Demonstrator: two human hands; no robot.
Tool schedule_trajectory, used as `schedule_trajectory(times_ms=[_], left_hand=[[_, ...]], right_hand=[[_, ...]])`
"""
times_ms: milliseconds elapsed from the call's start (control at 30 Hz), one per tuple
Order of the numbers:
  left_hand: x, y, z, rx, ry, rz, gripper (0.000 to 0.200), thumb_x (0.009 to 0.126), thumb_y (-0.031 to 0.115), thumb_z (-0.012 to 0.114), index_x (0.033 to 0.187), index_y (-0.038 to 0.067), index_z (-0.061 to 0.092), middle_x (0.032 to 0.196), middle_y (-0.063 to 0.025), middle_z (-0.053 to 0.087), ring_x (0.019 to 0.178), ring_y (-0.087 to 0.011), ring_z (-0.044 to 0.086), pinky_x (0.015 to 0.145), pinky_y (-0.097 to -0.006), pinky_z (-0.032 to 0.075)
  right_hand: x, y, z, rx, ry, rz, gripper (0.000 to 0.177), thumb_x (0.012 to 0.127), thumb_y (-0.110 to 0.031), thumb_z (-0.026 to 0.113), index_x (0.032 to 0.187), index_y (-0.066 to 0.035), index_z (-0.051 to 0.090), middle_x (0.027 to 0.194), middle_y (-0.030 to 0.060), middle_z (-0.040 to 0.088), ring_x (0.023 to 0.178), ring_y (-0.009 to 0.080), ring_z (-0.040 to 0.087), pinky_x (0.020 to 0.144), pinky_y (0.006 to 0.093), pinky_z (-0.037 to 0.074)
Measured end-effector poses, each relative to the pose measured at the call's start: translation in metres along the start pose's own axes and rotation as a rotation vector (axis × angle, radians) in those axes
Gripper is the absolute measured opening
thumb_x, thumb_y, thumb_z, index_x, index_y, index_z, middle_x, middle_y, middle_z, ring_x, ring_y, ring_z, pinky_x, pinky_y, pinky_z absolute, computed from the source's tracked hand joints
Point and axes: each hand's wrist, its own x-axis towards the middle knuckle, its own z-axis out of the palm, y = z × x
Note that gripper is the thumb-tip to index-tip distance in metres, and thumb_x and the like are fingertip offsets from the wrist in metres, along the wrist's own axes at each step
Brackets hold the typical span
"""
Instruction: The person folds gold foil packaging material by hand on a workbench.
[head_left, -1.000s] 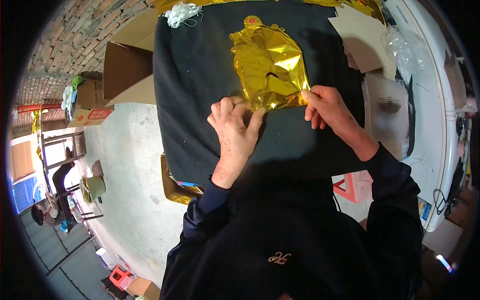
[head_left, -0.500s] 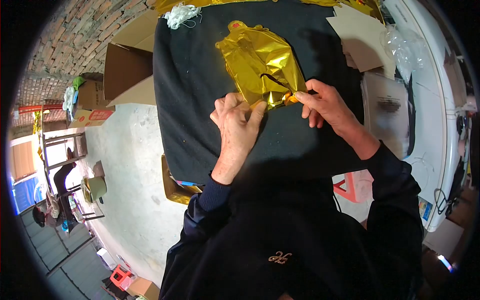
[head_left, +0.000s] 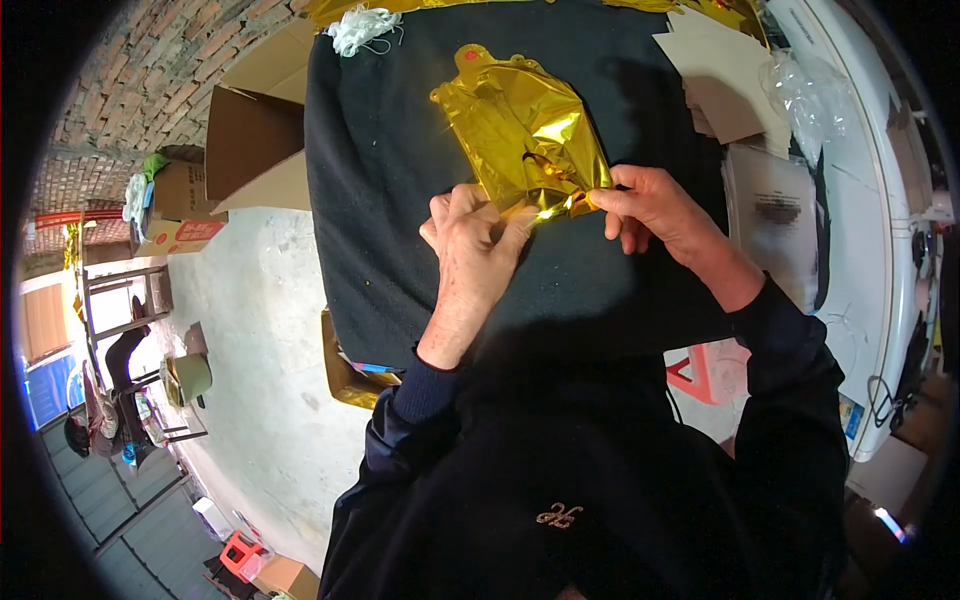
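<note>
A shiny gold foil balloon [head_left: 525, 120], flat and creased, lies on the black cloth [head_left: 390, 200]. Scalloped edges and a small red spot show at its far end. My left hand [head_left: 468, 250] pinches the near left edge, thumb and fingers closed on the foil. At the near right corner, my right hand [head_left: 660, 212] grips the foil between thumb and forefinger, its other fingers curled below. Between the two hands the near edge is crumpled and bright with glare.
White string [head_left: 362, 32] lies bundled at the far left corner. Cardboard sheets [head_left: 722, 85], clear plastic [head_left: 808, 100] and a bagged stack [head_left: 770, 225] lie to the right. An open cardboard box [head_left: 258, 150] stands left of the cloth, and another box [head_left: 345, 365] sits lower.
The foil's near part has crumpled and shifted slightly between my hands, and its dark fold has changed shape. Both hands keep nearly the same place and grip.
</note>
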Motion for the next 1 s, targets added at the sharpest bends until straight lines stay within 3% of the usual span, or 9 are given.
schedule_trajectory(times_ms=[333,533,633,733,933,1000], left_hand=[[0.001,-0.005,0.002,-0.002,0.035,0.037,0.024,0.093,0.029,0.081,0.105,0.008,0.083,0.108,0.0005,0.064,0.106,-0.0227,0.048,0.095,-0.0423,0.032],[0.005,0.000,0.002,-0.096,0.060,-0.078,0.030,0.095,0.032,0.077,0.094,0.002,0.081,0.100,-0.0031,0.064,0.100,-0.0234,0.050,0.090,-0.0412,0.032],[0.008,-0.001,0.002,-0.089,0.069,-0.103,0.028,0.095,0.030,0.077,0.089,0.002,0.077,0.098,-0.0052,0.064,0.097,-0.0252,0.051,0.087,-0.0420,0.033],[0.009,-0.003,0.010,0.127,0.175,-0.031,0.024,0.093,0.027,0.077,0.086,0.004,0.074,0.096,-0.0062,0.064,0.095,-0.0273,0.052,0.084,-0.0427,0.035],[0.013,-0.001,0.014,0.285,0.236,0.056,0.026,0.094,0.029,0.078,0.100,0.004,0.071,0.091,-0.0065,0.061,0.092,-0.0269,0.053,0.083,-0.0425,0.036],[0.012,0.003,0.009,0.217,0.231,0.003,0.034,0.094,0.028,0.077,0.114,0.003,0.067,0.104,-0.0100,0.063,0.102,-0.0291,0.056,0.090,-0.0451,0.038]], right_hand=[[0.000,0.006,0.001,0.021,0.050,-0.010,0.028,0.101,-0.037,0.070,0.099,-0.008,0.067,0.073,-0.0013,0.068,0.052,0.0061,0.060,0.047,0.0205,0.044],[0.003,0.012,-0.001,0.027,0.049,-0.018,0.026,0.101,-0.034,0.069,0.097,-0.008,0.068,0.076,0.0012,0.071,0.053,0.0077,0.063,0.046,0.0223,0.044],[0.001,0.009,0.001,-0.004,0.055,-0.029,0.031,0.100,-0.039,0.069,0.096,-0.009,0.067,0.073,-0.0016,0.068,0.053,0.0058,0.061,0.046,0.0205,0.042],[0.001,0.010,0.001,0.001,0.049,-0.033,0.031,0.100,-0.039,0.069,0.095,-0.009,0.066,0.073,-0.0015,0.069,0.053,0.0058,0.061,0.046,0.0204,0.042],[-0.001,0.007,0.004,0.004,0.074,-0.013,0.030,0.100,-0.038,0.069,0.094,-0.009,0.065,0.073,-0.0012,0.069,0.052,0.0059,0.061,0.046,0.0202,0.041],[0.000,0.007,0.005,0.002,0.083,-0.009,0.029,0.100,-0.037,0.069,0.094,-0.009,0.065,0.073,-0.0012,0.069,0.052,0.0060,0.060,0.046,0.0202,0.041]])
